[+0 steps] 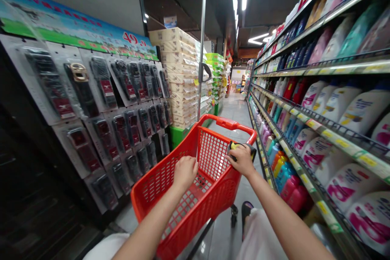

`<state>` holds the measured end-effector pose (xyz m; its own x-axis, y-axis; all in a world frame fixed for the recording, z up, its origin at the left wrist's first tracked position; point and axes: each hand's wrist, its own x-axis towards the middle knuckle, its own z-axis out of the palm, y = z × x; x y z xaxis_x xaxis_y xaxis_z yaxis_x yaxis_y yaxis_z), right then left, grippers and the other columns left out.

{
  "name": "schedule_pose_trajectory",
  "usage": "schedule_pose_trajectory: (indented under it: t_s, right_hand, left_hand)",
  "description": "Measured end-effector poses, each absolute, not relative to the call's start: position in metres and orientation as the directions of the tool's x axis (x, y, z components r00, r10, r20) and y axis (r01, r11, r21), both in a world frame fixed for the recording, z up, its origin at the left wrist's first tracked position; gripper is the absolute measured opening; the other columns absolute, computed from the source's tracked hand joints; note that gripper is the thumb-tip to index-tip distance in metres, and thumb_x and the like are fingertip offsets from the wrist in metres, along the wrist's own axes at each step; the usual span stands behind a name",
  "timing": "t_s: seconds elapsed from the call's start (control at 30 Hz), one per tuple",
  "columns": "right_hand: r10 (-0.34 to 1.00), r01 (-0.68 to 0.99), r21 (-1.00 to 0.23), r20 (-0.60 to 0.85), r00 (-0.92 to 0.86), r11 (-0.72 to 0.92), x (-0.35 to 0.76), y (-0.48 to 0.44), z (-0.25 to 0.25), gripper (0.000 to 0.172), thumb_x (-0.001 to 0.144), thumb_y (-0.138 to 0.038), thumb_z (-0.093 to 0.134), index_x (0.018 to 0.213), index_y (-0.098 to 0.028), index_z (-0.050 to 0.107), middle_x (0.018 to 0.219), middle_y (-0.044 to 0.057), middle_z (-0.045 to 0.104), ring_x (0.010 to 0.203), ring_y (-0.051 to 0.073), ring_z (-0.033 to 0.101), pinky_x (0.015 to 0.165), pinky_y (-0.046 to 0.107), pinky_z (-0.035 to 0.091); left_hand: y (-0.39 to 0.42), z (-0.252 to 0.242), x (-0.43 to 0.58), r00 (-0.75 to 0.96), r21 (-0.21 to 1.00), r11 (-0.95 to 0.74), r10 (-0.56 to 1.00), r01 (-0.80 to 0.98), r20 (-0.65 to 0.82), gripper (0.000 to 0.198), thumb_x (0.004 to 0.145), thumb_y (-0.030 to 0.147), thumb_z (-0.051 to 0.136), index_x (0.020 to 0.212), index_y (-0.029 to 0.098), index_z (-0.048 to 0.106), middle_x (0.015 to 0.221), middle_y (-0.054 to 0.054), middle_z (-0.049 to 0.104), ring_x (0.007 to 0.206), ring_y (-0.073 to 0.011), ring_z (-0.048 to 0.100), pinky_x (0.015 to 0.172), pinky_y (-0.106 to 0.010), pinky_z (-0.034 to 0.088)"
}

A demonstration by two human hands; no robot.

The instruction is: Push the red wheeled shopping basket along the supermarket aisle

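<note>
A red plastic shopping cart (146,187) with a perforated basket stands in front of me, and nothing lies in the part of the basket I can see. My left hand (185,172) hovers over the basket with its fingers curled in; whatever is inside them, if anything, is hidden. At the cart's right side, near its red handle (227,123), my right hand (241,160) is closed around a black-and-yellow handheld device (251,151). That device is partly covered by my fingers, so its exact kind does not show.
Packaged belts (132,81) hang on a display at left. Stacked cream-coloured packs (175,77) and a metal pole (202,40) stand beyond the cart. Shelves (344,142) of bottles line the right side. A tiled aisle (234,107) runs ahead between them.
</note>
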<state>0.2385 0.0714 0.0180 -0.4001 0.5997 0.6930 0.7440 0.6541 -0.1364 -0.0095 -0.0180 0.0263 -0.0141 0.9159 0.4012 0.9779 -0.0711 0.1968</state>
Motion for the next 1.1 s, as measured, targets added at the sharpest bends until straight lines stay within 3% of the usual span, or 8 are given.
schedule_pose_trajectory:
  t_s: [0.13,0.27,0.43,0.5,0.67,0.77,0.93,1.1]
  right_hand:
    - [0.613,0.742,-0.094,0.636,-0.469,0.664,0.237,0.079,0.024,0.029,0.089,-0.043,0.053,0.073,-0.022,0.065,0.073,0.002,0.063,0.085,0.02,0.054,0.088,0.039,0.026]
    - [0.603,0.721,-0.051,0.591,-0.536,0.691,0.229,0.089,0.024,0.032,0.09,-0.045,0.051,0.074,-0.021,0.064,0.075,0.003,0.064,0.084,0.019,0.054,0.087,0.037,0.027]
    - [0.59,0.672,-0.078,0.56,-0.581,0.736,0.223,0.1,0.028,0.03,0.087,-0.045,0.055,0.073,-0.02,0.064,0.073,0.003,0.064,0.079,0.019,0.056,0.08,0.033,0.032]
    - [0.627,0.666,-0.202,0.604,-0.492,0.718,0.216,0.106,0.036,0.031,0.086,-0.047,0.057,0.072,-0.02,0.063,0.071,0.003,0.063,0.073,0.018,0.056,0.073,0.03,0.035]
    - [0.604,0.576,-0.526,0.794,0.069,0.626,0.179,0.119,0.055,0.034,0.081,-0.051,0.059,0.093,-0.019,0.061,0.09,0.005,0.064,0.082,0.02,0.057,0.075,0.03,0.042]
    - [0.623,0.701,-0.427,0.782,-0.032,0.572,0.159,0.12,0.05,0.038,0.08,-0.046,0.063,0.106,-0.019,0.059,0.101,0.009,0.061,0.095,0.024,0.055,0.083,0.035,0.041]
    - [0.789,0.877,-0.079,0.479,-0.383,0.474,0.152,0.111,0.037,0.044,0.078,-0.027,0.067,0.12,-0.023,0.054,0.107,0.01,0.06,0.106,0.027,0.052,0.086,0.037,0.037]
    - [0.791,0.839,-0.075,0.388,-0.473,0.539,0.132,0.102,0.05,0.044,0.08,-0.007,0.049,0.119,-0.025,0.056,0.105,0.007,0.064,0.104,0.022,0.056,0.084,0.031,0.037]
  left_hand:
    - [0.007,0.024,-0.048,-0.154,0.095,0.124,0.876,0.988,0.457,0.05,0.085,0.024,0.047,0.133,0.011,0.047,0.137,-0.021,0.049,0.127,-0.0312,0.045,0.104,-0.046,0.036]
    - [0.021,0.024,-0.073,-0.286,0.103,0.267,0.885,0.958,0.367,0.065,0.085,0.025,0.046,0.143,0.002,0.027,0.146,-0.026,0.036,0.138,-0.0316,0.032,0.106,-0.045,0.033]
    - [0.015,0.028,-0.09,-0.393,0.263,0.357,0.914,0.896,0.098,0.036,0.093,0.024,0.034,0.123,0.008,0.046,0.108,-0.02,0.067,0.1,-0.0248,0.065,0.08,-0.032,0.047]
    - [0.008,0.027,-0.091,-0.4,0.284,0.364,0.913,0.887,0.08,0.028,0.094,0.023,0.033,0.114,0.012,0.049,0.102,-0.016,0.07,0.092,-0.022,0.067,0.074,-0.028,0.046]
    - [-0.014,0.025,-0.08,-0.443,0.303,0.402,0.894,0.864,0.075,0.022,0.094,0.021,0.033,0.108,0.012,0.048,0.1,-0.016,0.07,0.093,-0.022,0.067,0.072,-0.027,0.044]
    - [-0.027,0.025,-0.07,-0.464,0.327,0.419,0.883,0.847,0.07,0.022,0.094,0.022,0.033,0.108,0.012,0.047,0.099,-0.016,0.07,0.092,-0.0234,0.067,0.071,-0.028,0.044]
    - [-0.045,0.025,-0.059,-0.491,0.377,0.436,0.869,0.818,0.062,0.023,0.093,0.02,0.031,0.109,0.014,0.046,0.1,-0.016,0.07,0.091,-0.0243,0.068,0.069,-0.03,0.045]
    - [-0.057,0.025,-0.053,-0.502,0.374,0.445,0.862,0.813,0.067,0.02,0.093,0.019,0.031,0.106,0.014,0.046,0.096,-0.015,0.07,0.09,-0.0241,0.068,0.069,-0.029,0.044]
